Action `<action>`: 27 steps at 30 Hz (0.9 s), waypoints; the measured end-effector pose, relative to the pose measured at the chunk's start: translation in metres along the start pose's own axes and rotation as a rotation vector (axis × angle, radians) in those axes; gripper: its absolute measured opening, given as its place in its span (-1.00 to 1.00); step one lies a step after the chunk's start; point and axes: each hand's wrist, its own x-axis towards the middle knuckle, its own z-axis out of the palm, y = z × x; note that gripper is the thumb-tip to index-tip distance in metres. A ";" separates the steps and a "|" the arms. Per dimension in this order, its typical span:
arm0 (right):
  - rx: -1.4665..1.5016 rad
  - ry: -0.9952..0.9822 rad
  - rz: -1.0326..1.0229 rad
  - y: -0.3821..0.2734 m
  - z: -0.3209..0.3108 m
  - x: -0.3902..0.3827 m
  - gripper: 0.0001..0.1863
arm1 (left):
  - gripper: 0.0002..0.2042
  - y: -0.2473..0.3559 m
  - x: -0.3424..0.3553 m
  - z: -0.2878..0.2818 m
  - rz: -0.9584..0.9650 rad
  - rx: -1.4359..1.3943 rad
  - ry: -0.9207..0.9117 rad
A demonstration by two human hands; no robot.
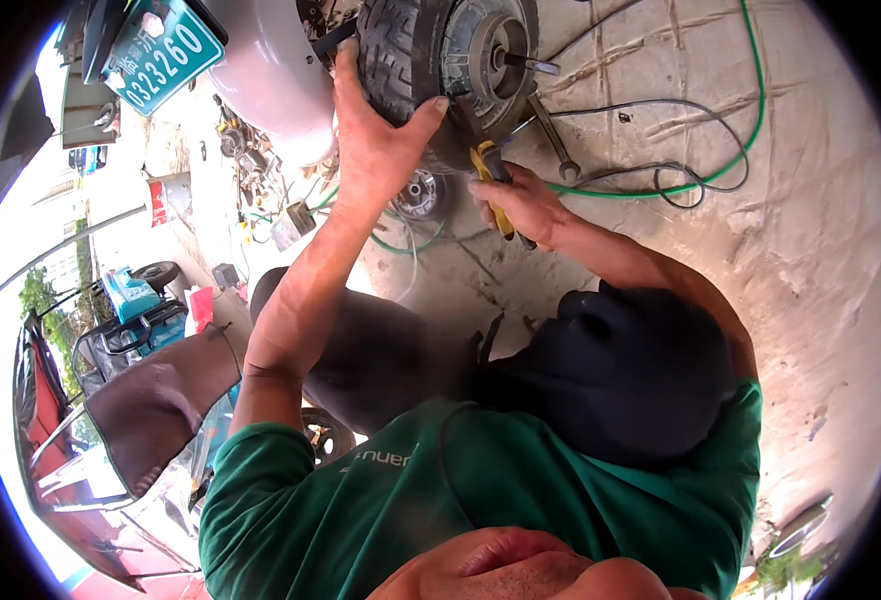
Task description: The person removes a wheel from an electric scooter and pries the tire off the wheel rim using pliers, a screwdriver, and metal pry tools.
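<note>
A small wheel with a knobbly black tyre [392,62] stands upright in front of me, its grey metal hub [495,60] and axle facing right. My left hand [375,150] grips the tyre, with the thumb on the near sidewall and the fingers reaching over the tread. In my right hand [528,208] is a pair of pliers [490,160] with yellow and black handles. Their jaws lie against the lower edge of the wheel, where the tip is hard to make out. An open-ended wrench [554,140] is just right of the wheel.
A pale scooter body [278,75] with a teal number plate [165,55] is at the upper left. A green hose [758,90] and a black cable [695,103] cross the concrete floor. Scattered metal parts [245,150] and a parked three-wheeler [140,330] are on the left.
</note>
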 end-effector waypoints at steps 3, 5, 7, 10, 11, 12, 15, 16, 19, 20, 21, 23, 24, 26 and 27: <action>0.183 -0.096 -0.001 0.014 0.002 0.004 -0.73 | 0.07 0.010 -0.005 0.010 -0.055 -0.003 0.042; 0.404 -0.200 0.018 0.019 0.004 0.004 -0.75 | 0.08 0.006 -0.008 0.014 -0.057 0.066 0.078; 0.545 -0.273 0.043 0.021 0.009 0.001 -0.73 | 0.08 0.004 -0.010 0.016 -0.081 0.067 0.076; 0.693 -0.440 0.083 0.019 0.012 0.005 -0.69 | 0.07 0.002 -0.011 0.015 -0.136 0.033 0.094; 0.818 -0.480 0.147 0.019 0.017 0.001 -0.66 | 0.07 0.004 -0.012 0.015 -0.158 0.036 0.103; 0.822 -0.482 0.148 0.022 0.019 0.001 -0.66 | 0.06 0.007 -0.012 0.017 -0.179 0.030 0.111; 0.918 -0.523 0.087 0.032 0.023 0.004 -0.64 | 0.06 0.004 -0.013 0.020 -0.193 0.040 0.108; 0.930 -0.525 0.084 0.033 0.023 0.004 -0.65 | 0.06 0.004 -0.013 0.020 -0.194 0.043 0.108; 0.941 -0.559 0.060 0.035 0.024 0.006 -0.64 | 0.06 0.006 -0.013 0.021 -0.176 0.028 0.119; 0.941 -0.590 0.040 0.036 0.024 0.007 -0.63 | 0.05 0.010 -0.013 0.020 -0.203 0.022 0.124; 0.938 -0.591 0.038 0.035 0.025 0.007 -0.63 | 0.05 0.012 -0.014 0.020 -0.229 0.015 0.129; 1.049 -0.719 0.006 0.033 0.028 0.007 -0.58 | 0.04 0.009 -0.014 0.020 -0.214 0.023 0.139; 1.047 -0.718 0.004 0.030 0.028 0.006 -0.58 | 0.04 0.010 -0.013 0.021 -0.201 0.025 0.141; 1.082 -0.717 0.013 0.024 0.028 0.003 -0.53 | 0.04 0.015 -0.013 0.022 -0.210 -0.004 0.138; 1.081 -0.724 0.014 0.020 0.029 0.000 -0.53 | 0.04 0.018 -0.014 0.021 -0.221 -0.028 0.136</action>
